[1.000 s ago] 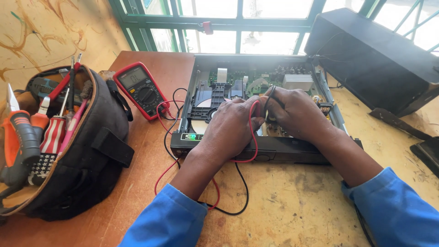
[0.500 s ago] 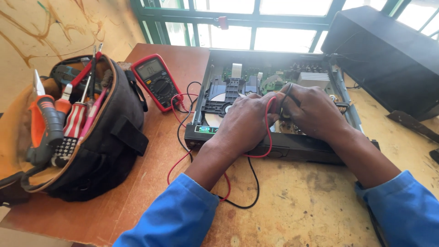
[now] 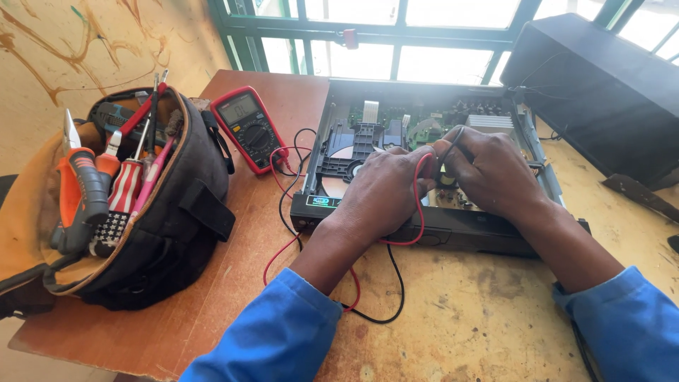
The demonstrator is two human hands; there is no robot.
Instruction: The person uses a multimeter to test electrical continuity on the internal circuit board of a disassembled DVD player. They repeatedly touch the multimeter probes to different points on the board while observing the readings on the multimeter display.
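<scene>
An opened black disc player (image 3: 368, 216) lies on the wooden table, its circuit boards and disc tray exposed. Over its middle, my left hand (image 3: 385, 191) is closed on a red test probe (image 3: 426, 164) whose red lead loops back under my wrist. Beside it, my right hand (image 3: 491, 170) pinches a black test probe (image 3: 453, 138), with both tips pointed down into the board. The tips themselves are hidden by my fingers. A red multimeter (image 3: 247, 127) lies left of the player, with red and black leads (image 3: 283, 205) running from it.
A black tool bag (image 3: 177, 212) with screwdrivers and pliers sits at the left. A large black cover or speaker box (image 3: 601, 85) stands at the back right. A green-framed window (image 3: 382, 32) runs behind the table. The table's left edge (image 3: 85, 339) is near the bag.
Both hands stay on the probes over the board, nearly still. The view has shifted a little, so the bag and meter sit further right in the picture.
</scene>
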